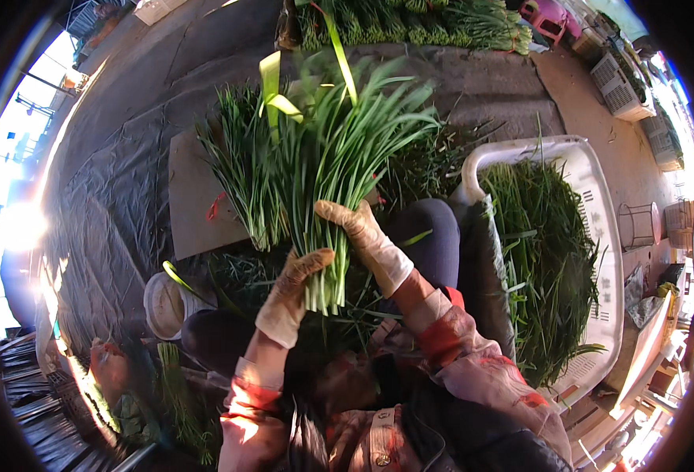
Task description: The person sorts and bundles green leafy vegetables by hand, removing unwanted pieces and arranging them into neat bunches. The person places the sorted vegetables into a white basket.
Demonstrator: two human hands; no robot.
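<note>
Between my gloved hands is a bunch of long green leafy stalks, which look like garlic chives, pale cut ends towards me. My left hand grips the bunch low, its thumb across the pale stems. Higher up, my right hand wraps the other side with its thumb over the leaves. Just left of the held bunch, another bunch of chives lies on a flat grey board. Yellow-green strips stand out near the leaf tops. A red tie rests on the board.
To the right, a white plastic crate holds loose greens. A white bucket stands by my left knee. Bundled greens lie in rows at the far side. Dark sheeting covers the ground, and loose trimmings lie beyond my right knee.
</note>
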